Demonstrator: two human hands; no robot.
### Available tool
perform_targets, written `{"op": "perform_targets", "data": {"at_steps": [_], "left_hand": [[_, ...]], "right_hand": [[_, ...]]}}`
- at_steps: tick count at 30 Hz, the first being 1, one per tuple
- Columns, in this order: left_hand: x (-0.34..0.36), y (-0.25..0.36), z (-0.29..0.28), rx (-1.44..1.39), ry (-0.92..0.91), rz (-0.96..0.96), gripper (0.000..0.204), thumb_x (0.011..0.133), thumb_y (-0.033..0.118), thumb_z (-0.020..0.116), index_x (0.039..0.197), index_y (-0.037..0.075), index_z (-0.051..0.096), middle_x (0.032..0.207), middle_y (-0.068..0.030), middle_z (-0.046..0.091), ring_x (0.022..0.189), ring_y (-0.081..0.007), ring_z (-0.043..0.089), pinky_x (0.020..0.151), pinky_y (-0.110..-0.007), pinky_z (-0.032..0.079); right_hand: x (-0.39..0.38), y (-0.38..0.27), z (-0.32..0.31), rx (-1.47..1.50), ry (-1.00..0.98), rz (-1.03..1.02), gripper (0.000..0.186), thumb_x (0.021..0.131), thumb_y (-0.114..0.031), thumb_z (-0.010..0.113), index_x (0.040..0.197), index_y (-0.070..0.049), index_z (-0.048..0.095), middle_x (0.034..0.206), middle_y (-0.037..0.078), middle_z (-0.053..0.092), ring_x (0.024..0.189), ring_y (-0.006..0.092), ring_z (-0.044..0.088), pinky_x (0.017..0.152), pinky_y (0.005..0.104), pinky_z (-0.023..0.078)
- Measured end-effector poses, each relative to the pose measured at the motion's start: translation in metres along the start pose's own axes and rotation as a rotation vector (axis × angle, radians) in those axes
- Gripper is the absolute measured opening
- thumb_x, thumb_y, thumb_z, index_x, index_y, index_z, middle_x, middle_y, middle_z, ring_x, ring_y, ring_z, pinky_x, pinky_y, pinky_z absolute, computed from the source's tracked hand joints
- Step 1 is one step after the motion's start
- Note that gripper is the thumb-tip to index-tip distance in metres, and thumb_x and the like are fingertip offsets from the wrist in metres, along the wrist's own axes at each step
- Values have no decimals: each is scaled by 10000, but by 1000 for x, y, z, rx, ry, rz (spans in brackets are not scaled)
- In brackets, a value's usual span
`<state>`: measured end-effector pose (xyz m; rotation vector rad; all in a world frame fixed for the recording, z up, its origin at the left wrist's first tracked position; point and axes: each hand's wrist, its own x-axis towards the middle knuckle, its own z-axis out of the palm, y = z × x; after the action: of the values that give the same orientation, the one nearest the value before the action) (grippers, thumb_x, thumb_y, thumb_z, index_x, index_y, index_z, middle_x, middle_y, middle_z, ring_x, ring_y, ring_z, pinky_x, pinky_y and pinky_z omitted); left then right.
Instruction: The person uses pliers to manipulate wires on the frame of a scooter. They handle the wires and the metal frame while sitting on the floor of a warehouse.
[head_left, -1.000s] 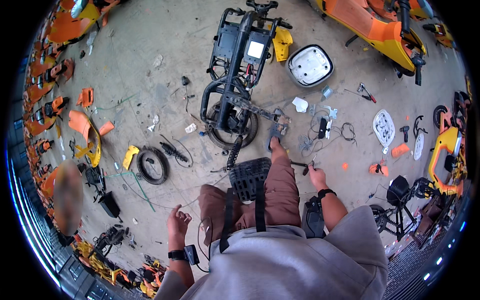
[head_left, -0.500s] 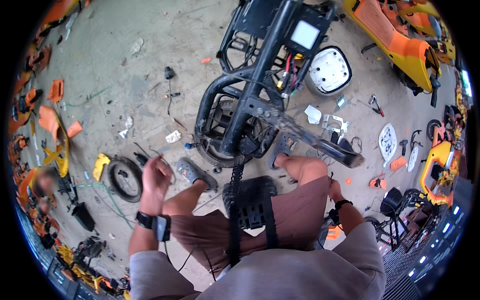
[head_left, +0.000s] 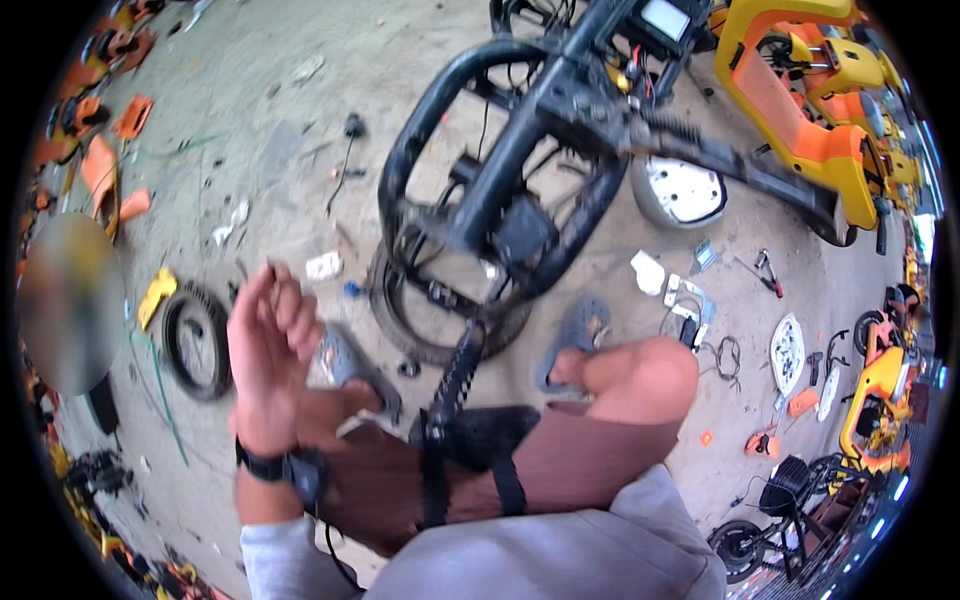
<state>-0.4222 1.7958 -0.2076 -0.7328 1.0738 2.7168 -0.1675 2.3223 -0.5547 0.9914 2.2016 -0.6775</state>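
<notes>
My left hand (head_left: 265, 350) is raised in front of me, fingers loosely spread and holding nothing, with a black watch (head_left: 292, 468) on its wrist. It hovers above my left foot in a grey sandal (head_left: 345, 362). Just to its right stands a stripped black scooter frame (head_left: 520, 180) over a small wheel (head_left: 420, 325). A black coiled spring (head_left: 455, 370) runs from the frame down to a black ribbed part (head_left: 480, 435) between my knees. My right knee (head_left: 640, 385) is bent up. My right hand is not visible.
A loose black tyre (head_left: 195, 340) and a yellow plastic piece (head_left: 155, 295) lie on the concrete at left. A white panel (head_left: 680, 190), small tools and white covers (head_left: 785, 350) lie at right. Yellow-orange scooters (head_left: 800, 110) stand at the back right and orange parts (head_left: 100, 170) at far left.
The view has dropped closer to the black frame. My left hand has lifted higher and opened. My right hand, seen beside my knee before, has left the picture.
</notes>
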Motion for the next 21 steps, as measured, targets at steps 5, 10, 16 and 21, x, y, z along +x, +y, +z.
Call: {"op": "perform_targets", "data": {"at_steps": [5,10,16,21], "left_hand": [[-32,9,-39,-24,-111,32,176,953,217,494,866,72,543,613,36,358,530,-79,316,445,-220,265],[-65,-4,-46,23,23,80,190,955,219,484,848,77,549,603,49,314,511,-71,294,422,-202,248],[-114,-24,-43,73,32,29,196,946,243,496,824,95,539,577,35,332,469,-82,294,398,-213,232],[-128,-48,-9,204,144,19,177,924,244,512,829,96,537,590,24,389,464,-94,333,389,-228,252]], "right_hand": [[20,20,57,43,53,-66,404,845,-358,574,971,20,637,969,221,663,931,380,624,799,449,482],[37,38,95,111,106,-92,399,819,-341,609,969,28,631,976,234,659,945,391,620,801,449,481],[77,50,109,170,169,-127,401,788,-321,650,968,36,624,984,249,654,962,404,615,803,450,479],[44,59,103,492,273,-272,352,750,-283,661,833,60,644,867,290,635,876,444,616,731,461,483]]}}
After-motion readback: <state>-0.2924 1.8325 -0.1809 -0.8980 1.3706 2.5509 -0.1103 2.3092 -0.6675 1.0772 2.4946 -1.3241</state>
